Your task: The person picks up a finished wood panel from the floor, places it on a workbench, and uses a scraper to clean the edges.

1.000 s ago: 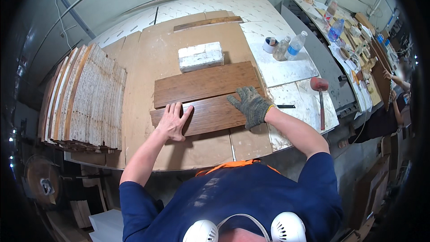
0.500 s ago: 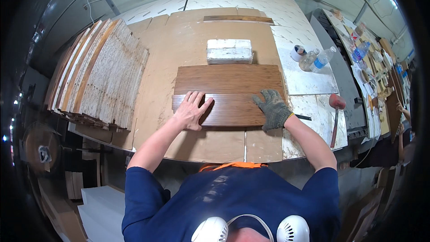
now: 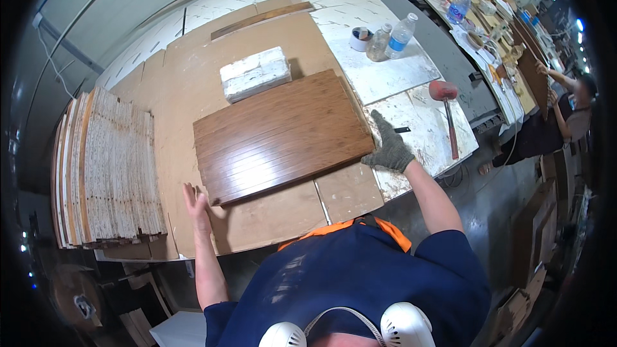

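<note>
A glossy dark brown wooden panel with fine parallel grooves (image 3: 283,132) lies flat on brown cardboard in front of me. My left hand (image 3: 199,209), bare, is upright beside the panel's near left corner, with fingers stretched and nothing held. A grey knit glove covers my right hand (image 3: 391,146). It rests at the near right corner, fingers extended beside the panel's right end and thumb by the near edge. Just behind the panel sits a block wrapped in white (image 3: 256,74). A small black flat tool (image 3: 402,130) lies next to the gloved fingers, partly hidden.
At left stands a tall stack of boards on edge (image 3: 119,167). A red-headed mallet (image 3: 443,92), plastic bottles (image 3: 402,37) and a tape roll (image 3: 360,39) are at right. A wood strip (image 3: 260,20) lies far back. Another person (image 3: 553,115) works beyond a cluttered bench.
My view has turned and tilted. Both hands have come off the panel's top to its ends, the left one outside the near left corner. The seam between the boards no longer shows clearly.
</note>
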### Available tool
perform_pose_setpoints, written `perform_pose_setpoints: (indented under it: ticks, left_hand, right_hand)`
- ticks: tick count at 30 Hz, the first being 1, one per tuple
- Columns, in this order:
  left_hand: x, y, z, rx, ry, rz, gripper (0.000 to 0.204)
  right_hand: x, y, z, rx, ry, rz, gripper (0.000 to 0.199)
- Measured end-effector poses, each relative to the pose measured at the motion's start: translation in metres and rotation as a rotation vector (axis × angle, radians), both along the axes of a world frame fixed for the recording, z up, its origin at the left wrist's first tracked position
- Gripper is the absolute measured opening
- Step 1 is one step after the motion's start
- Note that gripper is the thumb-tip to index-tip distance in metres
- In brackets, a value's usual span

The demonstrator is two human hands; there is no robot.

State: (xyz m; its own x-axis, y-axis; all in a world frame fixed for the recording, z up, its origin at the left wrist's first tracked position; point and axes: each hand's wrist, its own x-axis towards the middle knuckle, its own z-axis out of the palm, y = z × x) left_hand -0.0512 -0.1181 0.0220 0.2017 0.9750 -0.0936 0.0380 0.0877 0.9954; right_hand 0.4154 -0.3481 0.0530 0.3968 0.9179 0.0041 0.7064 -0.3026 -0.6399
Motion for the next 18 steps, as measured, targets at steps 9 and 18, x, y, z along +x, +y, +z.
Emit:
perform_pose_setpoints:
  ticks: [9,18]
  left_hand:
    - [0.024,0.031,0.006,-0.252,-0.087,-0.135,0.087]
    - [0.046,0.02,0.019,-0.216,-0.043,-0.146,0.084]
  right_hand:
    - [-0.002,0.011,-0.01,-0.092,0.137,0.006,0.11]
    - [0.007,0.015,-0.031,0.054,0.188,0.067,0.116]
